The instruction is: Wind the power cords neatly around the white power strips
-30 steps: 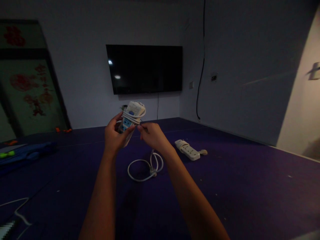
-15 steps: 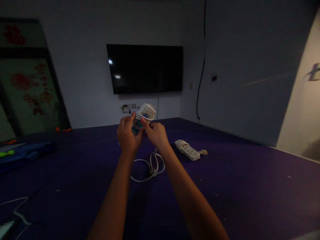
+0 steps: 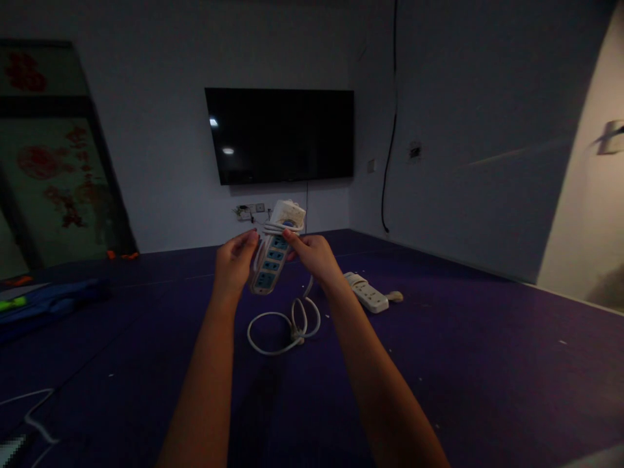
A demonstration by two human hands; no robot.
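I hold a white power strip [image 3: 273, 255] with blue sockets up in front of me, its cable wound round its upper end. My right hand [image 3: 314, 255] pinches the strip near the top, on the wound cable. My left hand [image 3: 234, 260] is beside its left edge, fingers curled toward it; whether they touch it I cannot tell. The rest of the white cable [image 3: 283, 324] hangs down from my right hand and lies in loose loops on the purple floor mat [image 3: 487, 364].
A second white power strip [image 3: 366, 292] lies on the mat to the right. A dark television [image 3: 280, 135] hangs on the far wall above wall sockets [image 3: 251, 210]. Blue items [image 3: 49, 296] lie at far left; a thin white cord [image 3: 29, 406] at bottom left.
The strip has turned so its blue sockets face me and it hangs lower. My left hand has loosened off it and moved left; my right hand now holds its upper end.
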